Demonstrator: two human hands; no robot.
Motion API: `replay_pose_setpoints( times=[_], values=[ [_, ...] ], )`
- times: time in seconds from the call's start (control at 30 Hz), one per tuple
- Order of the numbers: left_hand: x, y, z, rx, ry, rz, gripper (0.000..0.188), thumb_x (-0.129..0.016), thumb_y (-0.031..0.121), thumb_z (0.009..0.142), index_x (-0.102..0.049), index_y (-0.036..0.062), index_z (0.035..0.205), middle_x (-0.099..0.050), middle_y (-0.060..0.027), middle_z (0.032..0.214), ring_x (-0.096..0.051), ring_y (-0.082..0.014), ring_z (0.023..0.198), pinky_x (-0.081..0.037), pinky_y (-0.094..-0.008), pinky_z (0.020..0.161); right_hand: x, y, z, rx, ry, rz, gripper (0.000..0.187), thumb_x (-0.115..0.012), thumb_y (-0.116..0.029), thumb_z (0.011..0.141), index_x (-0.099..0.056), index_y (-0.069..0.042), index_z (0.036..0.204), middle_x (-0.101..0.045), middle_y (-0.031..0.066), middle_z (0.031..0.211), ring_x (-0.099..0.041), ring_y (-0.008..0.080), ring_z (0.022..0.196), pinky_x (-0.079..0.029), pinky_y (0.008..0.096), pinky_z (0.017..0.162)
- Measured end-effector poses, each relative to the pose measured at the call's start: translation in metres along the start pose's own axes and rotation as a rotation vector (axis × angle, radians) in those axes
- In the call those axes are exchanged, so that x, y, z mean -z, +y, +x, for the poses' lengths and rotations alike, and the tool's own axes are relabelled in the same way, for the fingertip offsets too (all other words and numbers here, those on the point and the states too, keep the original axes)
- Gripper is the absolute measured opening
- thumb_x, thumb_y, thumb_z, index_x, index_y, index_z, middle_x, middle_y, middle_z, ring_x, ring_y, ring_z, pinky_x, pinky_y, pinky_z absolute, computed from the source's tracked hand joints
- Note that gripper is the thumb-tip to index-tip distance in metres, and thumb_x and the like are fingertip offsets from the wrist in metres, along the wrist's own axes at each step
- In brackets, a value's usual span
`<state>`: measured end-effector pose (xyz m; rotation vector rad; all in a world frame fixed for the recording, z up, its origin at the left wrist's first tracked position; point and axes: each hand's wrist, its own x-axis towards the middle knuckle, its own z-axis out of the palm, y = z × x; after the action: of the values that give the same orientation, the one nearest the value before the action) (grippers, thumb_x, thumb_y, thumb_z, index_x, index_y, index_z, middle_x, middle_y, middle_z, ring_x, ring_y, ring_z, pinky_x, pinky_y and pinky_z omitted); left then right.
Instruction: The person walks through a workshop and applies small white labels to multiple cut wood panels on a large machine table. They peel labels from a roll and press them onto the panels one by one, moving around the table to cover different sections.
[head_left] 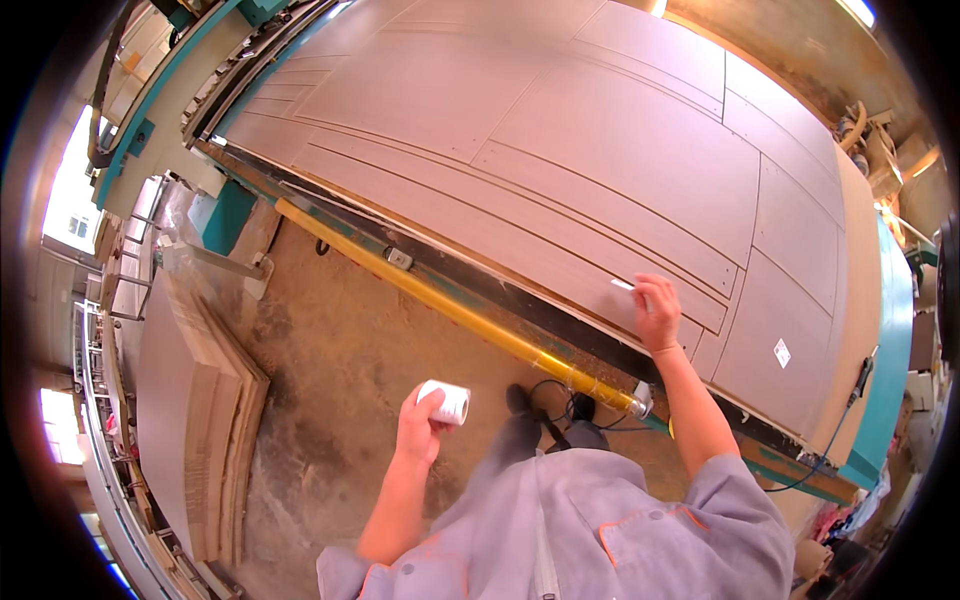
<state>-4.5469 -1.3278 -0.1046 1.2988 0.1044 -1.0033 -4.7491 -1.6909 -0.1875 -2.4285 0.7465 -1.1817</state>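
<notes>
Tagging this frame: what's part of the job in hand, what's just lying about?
Job, by the look of it:
White roll, in left hand
White slip, in right hand
Cut grey panels

Apparently lying about:
Stacked boards, on floor
Black tool, right of panels

Bright light surrounds me: windows point(72, 185) glare white at my left, haze softens the far boards point(420, 100), straight edges bow.

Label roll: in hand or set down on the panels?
In hand: the left hand grips the white label roll, apart from the cut panels.
</notes>
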Motion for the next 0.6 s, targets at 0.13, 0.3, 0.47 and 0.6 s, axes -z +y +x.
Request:
replay_pose_setpoints(
  times=[0.13, 0.3, 0.47, 0.6],
  values=[
    [-0.047, 0.017, 0.001, -0.055, -0.032, 0.035, 0.034, -0.061, 0.028, 0.090, -0.055, 0.0060, 0.115, -0.066, -0.0064, 0.096, -0.065, -0.0146, 0.079, -0.051, -0.0275, 0.057, -0.006, -0.005, -0.008, 0.139, -0.269, -0.025, 0.009, -0.067, -0.006, 0.079, -0.064, -0.008, 0.087, -0.069, 0.0049, 0.106, -0.062, 0.0281, 0.107, -0.047, 0.0415, 0.095],
    [-0.074, 0.017, -0.020, -0.144, 0.012, -0.039, 0.026, -0.058, 0.023, 0.093, -0.057, 0.0065, 0.114, -0.066, -0.0047, 0.094, -0.063, -0.0138, 0.078, -0.049, -0.0282, 0.059, 0.017, -0.025, -0.018, 0.144, -0.630, -0.095, 0.058, -0.066, -0.032, 0.084, -0.051, -0.001, 0.131, -0.046, 0.0169, 0.142, -0.038, 0.0336, 0.137, -0.029, 0.0458, 0.114],
    [-0.102, 0.005, -0.031, -0.211, 0.022, 0.019, 0.024, -0.057, 0.022, 0.095, -0.057, 0.0050, 0.111, -0.065, -0.0049, 0.092, -0.062, -0.0124, 0.076, -0.048, -0.0273, 0.058, 0.008, -0.033, -0.014, 0.176, -0.697, -0.119, 0.079, -0.059, -0.046, 0.085, -0.036, 0.003, 0.143, -0.033, 0.0207, 0.151, -0.027, 0.0348, 0.142, -0.022, 0.0458, 0.116],
    [-0.121, -0.003, -0.042, -0.313, 0.061, 0.097, 0.024, -0.059, 0.021, 0.094, -0.057, 0.0034, 0.110, -0.065, -0.0053, 0.091, -0.060, -0.0109, 0.074, -0.046, -0.0253, 0.057, 0.052, -0.014, -0.035, 0.157, -0.801, -0.130, 0.079, -0.065, -0.039, 0.082, -0.036, 0.002, 0.143, -0.033, 0.0197, 0.151, -0.029, 0.0338, 0.142, -0.024, 0.0456, 0.116]
  ],
)
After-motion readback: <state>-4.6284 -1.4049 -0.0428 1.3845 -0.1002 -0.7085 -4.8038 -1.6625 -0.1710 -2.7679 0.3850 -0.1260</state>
